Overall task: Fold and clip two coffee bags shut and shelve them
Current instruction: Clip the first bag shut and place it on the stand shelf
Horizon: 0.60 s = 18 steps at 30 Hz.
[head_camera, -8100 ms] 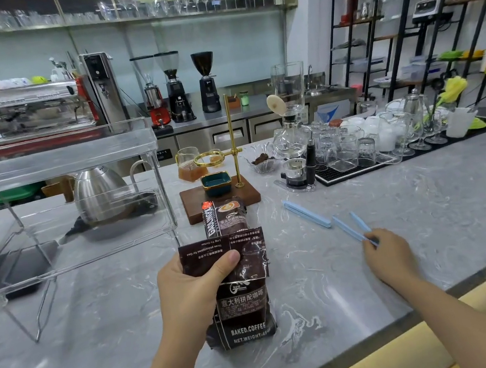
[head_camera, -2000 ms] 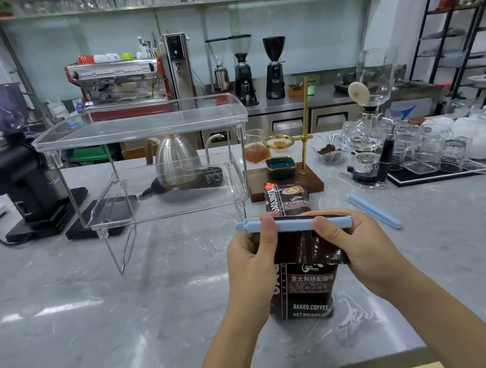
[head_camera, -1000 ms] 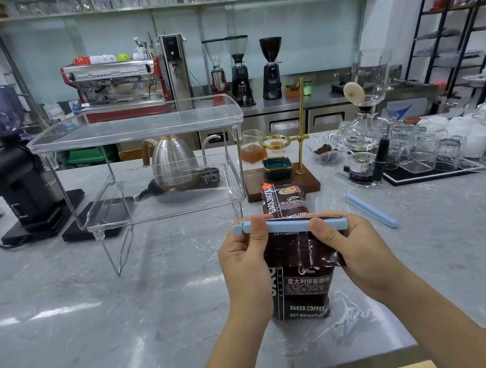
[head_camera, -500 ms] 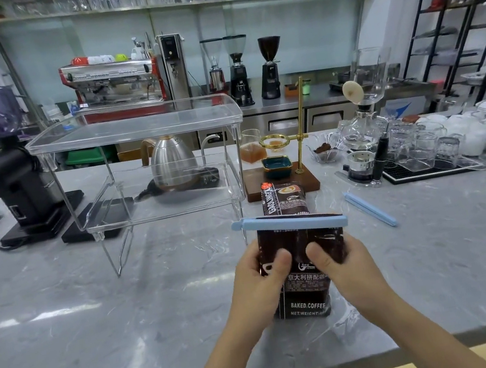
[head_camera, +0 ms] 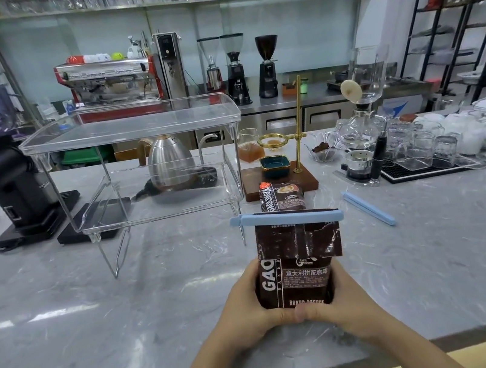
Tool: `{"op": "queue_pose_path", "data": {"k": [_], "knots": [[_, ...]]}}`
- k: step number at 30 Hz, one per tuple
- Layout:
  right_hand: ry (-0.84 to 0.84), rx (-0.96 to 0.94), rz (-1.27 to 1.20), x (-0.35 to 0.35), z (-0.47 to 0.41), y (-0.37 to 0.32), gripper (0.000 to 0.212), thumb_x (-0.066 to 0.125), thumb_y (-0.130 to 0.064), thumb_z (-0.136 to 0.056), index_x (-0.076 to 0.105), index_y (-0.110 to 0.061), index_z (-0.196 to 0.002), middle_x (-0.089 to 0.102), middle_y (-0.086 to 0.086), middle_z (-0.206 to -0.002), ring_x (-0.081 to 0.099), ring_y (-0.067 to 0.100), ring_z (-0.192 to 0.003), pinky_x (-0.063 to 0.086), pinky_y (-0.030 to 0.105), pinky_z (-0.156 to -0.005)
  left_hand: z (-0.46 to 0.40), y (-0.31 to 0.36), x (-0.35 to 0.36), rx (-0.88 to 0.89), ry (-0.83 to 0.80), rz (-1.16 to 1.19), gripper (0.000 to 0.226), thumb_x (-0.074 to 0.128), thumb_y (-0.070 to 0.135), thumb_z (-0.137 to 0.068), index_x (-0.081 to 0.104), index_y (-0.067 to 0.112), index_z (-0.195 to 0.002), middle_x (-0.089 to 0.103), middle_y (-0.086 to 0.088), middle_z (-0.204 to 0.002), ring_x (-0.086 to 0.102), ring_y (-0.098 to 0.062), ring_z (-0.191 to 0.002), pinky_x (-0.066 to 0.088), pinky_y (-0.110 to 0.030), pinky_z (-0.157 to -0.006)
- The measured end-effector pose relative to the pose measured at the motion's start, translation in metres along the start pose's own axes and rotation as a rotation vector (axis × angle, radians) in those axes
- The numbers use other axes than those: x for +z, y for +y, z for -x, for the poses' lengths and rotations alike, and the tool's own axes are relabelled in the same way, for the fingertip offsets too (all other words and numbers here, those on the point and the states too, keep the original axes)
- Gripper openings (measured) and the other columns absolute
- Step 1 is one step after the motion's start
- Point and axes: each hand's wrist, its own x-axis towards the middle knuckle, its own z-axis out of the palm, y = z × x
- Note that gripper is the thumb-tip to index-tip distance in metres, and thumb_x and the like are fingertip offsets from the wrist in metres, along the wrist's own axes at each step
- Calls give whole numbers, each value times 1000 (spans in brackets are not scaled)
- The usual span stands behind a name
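Grey marble counter (head_camera: 66,323). On it: clear two-tier rack (head_camera: 131,128), both tiers bare; black grinder (head_camera: 10,189) far left; black scale (head_camera: 94,220) under rack's left end; steel kettle (head_camera: 172,166) behind rack. Wooden stand (head_camera: 279,181) with brass pole, teal dish on it. Second bag (head_camera: 282,198) upright just before stand. Loose blue clip (head_camera: 368,208) lying right of it. Black mat (head_camera: 424,171) with glasses, far right. Near bag (head_camera: 299,267), clipped along top, upright near front edge, held by both hands.
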Motion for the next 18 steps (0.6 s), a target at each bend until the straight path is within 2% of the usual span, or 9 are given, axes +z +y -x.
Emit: {"op": "queue_pose_path", "data": {"k": [3,6,10,12,18], "knots": [[4,-18,19,-1,-2,1,77,93,-10,-59,52,-26,-122,73,-3,-113,70,13,-105,58,35,-90,0,1,1,8,37,-6,80,100,18,-53,61,27,-122,76,-3,-116,72,-23,-109,55,-50,-98],[22,-44,34,0,-3,-2,73,91,-7,-59,55,-27,-120,74,-4,-111,70,11,-103,58,30,-87,0,4,0,16,55,3,80,100,17,-52,63,25,-122,76,-5,-116,72,-26,-109,55,-51,-98],[40,-57,47,1,-1,-10,63,88,-5,-63,59,-27,-115,75,-13,-104,71,6,-97,54,16,-78,4,6,-3,34,81,-39,73,98,10,-54,66,22,-119,78,-1,-111,74,-17,-104,57,-33,-90],[36,-62,45,4,-1,-15,60,88,-9,-67,59,-27,-117,75,-16,-105,71,3,-98,53,13,-77,8,7,-7,43,105,-62,69,96,8,-55,68,22,-117,79,2,-108,73,-13,-102,55,-26,-87],[6,-88,43,22,-6,-35,67,88,-43,-62,58,-32,-122,73,-11,-115,68,5,-108,53,33,-96,23,18,-29,61,161,-57,62,95,13,-61,69,26,-116,79,5,-107,73,-10,-102,57,-25,-88]]}}
